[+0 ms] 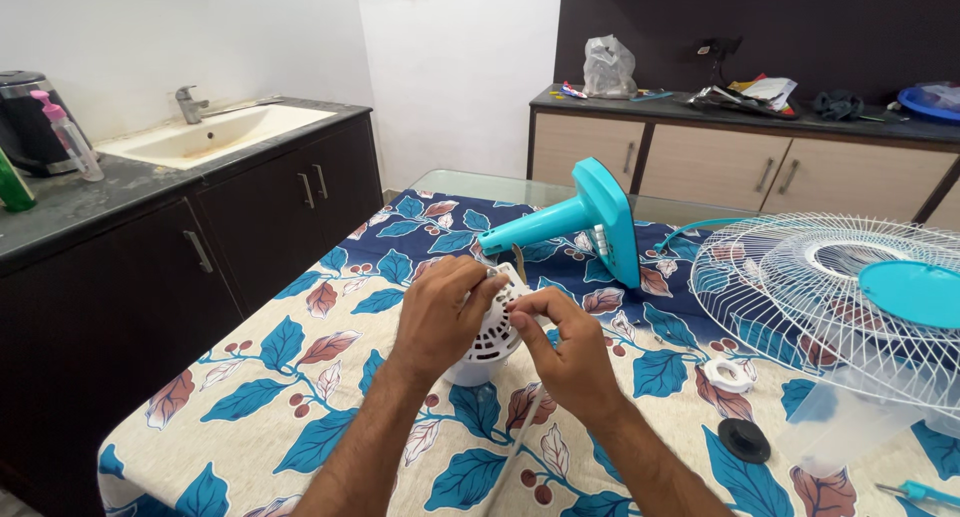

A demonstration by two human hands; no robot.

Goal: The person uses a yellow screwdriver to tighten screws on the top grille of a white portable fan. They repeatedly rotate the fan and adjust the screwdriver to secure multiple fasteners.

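My left hand (440, 312) wraps over the top of a white vented fan motor housing (492, 339) that rests on the leaf-patterned tablecloth (300, 397). My right hand (565, 347) pinches a small part at the housing's upper right edge. A white cord (522, 432) runs down from the housing toward me. Just behind my hands lies the turquoise fan stand and base (590, 222), tipped on its side.
A white wire fan grille (800, 287) with a turquoise centre cap (915, 292) lies at the right. Near it are a white ring (727, 374), a black round cap (743, 440) and a screwdriver (925, 493). A dark counter with a sink (215, 132) stands at the left.
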